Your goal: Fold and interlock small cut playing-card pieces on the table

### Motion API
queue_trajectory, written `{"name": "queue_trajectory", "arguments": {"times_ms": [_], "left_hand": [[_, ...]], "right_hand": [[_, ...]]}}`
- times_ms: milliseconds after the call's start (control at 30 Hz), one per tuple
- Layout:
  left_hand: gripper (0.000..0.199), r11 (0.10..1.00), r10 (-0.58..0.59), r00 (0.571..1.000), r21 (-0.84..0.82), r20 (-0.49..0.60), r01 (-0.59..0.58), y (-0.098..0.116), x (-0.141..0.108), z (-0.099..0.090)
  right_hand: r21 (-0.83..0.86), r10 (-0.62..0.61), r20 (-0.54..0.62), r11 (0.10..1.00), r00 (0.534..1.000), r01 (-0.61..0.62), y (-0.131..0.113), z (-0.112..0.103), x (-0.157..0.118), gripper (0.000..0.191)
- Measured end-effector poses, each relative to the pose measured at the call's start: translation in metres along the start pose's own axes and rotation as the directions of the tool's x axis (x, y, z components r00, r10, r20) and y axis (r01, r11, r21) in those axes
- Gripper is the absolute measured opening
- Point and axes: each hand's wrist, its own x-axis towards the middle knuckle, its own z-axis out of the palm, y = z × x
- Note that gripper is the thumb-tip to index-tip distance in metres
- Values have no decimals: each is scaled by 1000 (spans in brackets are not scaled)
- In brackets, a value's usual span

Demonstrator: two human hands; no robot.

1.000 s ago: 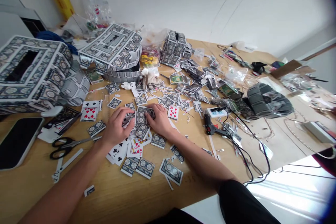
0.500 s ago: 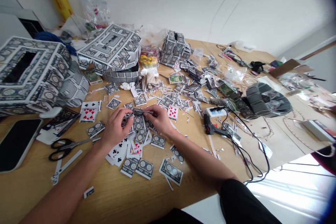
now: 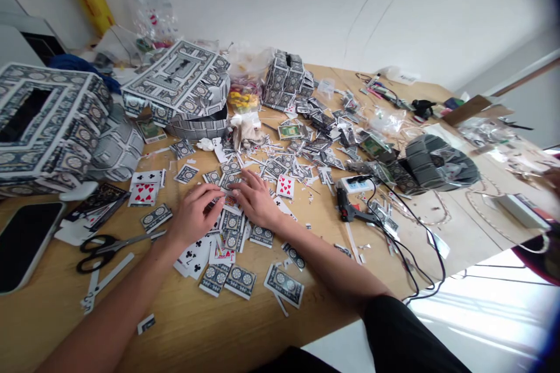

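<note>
My left hand (image 3: 198,213) is closed, with thumb and fingers pinching the edge of a patterned playing card (image 3: 228,185); the curled fingers partly hide the grip. My right hand (image 3: 257,201) lies low over the same spot, fingers stretched and slightly apart, its thumb tip against the card's right side. Under and in front of both hands is a loose pile of folded cards (image 3: 231,222), blue-grey backs up. A seven of clubs (image 3: 192,259) shows face up left of the pile. Two folded cards (image 3: 240,281) rest nearer to me.
Black-handled scissors (image 3: 102,249) and a phone (image 3: 28,245) lie to the left. A hot glue gun (image 3: 350,208) with black cables stands right. Card-covered boxes (image 3: 175,84) line the back, and card scraps (image 3: 284,166) spread across the table. At the far right edge, part of another person shows.
The card between my hands has gone from raised and tilted to lower and flatter. My right hand has shifted from pinching its edge to lying over it with straighter fingers.
</note>
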Motion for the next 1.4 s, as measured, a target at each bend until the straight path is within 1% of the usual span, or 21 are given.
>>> {"name": "queue_trajectory", "arguments": {"times_ms": [100,233,367,433,467,600,667,733,800,833,867,933,1000,1067,1167,1267,1333,1400], "left_hand": [[24,1000,2,1000,-5,-3,-2,0,1,0],[22,1000,-6,1000,-13,-14,6,0,1,1],[22,1000,0,1000,-1,-5,0,-1,0,2],[22,1000,1,1000,4,-2,-1,-2,0,3],[22,1000,0,1000,6,-1,0,-2,0,3],[23,1000,-17,1000,14,-9,17,-3,0,3],[23,1000,-18,1000,19,-14,18,-3,0,4],[20,1000,-14,1000,16,-14,14,-2,0,4],[16,1000,-12,1000,9,-26,12,-2,0,4],[16,1000,-10,999,10,-43,11,-1,-1,3],[21,1000,-8,998,15,-64,9,-1,-1,3],[42,999,8,995,33,-104,-4,1,-2,3],[59,998,46,991,51,-122,-40,2,-3,2],[63,995,88,988,61,-124,-80,4,-4,0],[60,988,144,981,78,-128,-134,8,-4,-2],[66,978,195,974,95,-113,-185,10,-4,-3],[67,977,202,974,89,-107,-193,9,-5,-3],[64,980,190,975,76,-118,-182,8,-6,-2]], "right_hand": [[-60,-18,39,998,999,21,3,4,-1,32],[-107,-37,32,993,999,40,2,3,-1,31],[-134,-110,86,983,990,121,1,2,-2,44],[-135,-130,98,981,987,142,1,3,-2,49],[-129,-131,86,981,988,142,1,3,-2,48],[-55,-114,-18,992,993,113,5,6,-1,24],[-21,-87,-49,996,995,86,7,6,1,16],[8,-51,-66,999,997,52,7,5,1,14],[57,-18,-95,998,995,24,4,3,1,16],[100,2,-118,995,993,10,1,2,0,19],[162,29,-143,987,989,-6,-3,0,0,22],[346,94,-157,938,983,-34,-11,-3,-2,29],[548,128,-97,835,987,-54,-19,-6,-4,35],[667,109,-21,742,994,-68,-25,-8,-5,38],[724,68,47,685,997,-81,-27,-9,-4,38],[782,73,94,612,993,-119,-25,-7,-2,42],[817,89,127,556,988,-155,-23,-5,-1,47],[840,95,158,510,983,-185,-21,-3,0,49]]}}
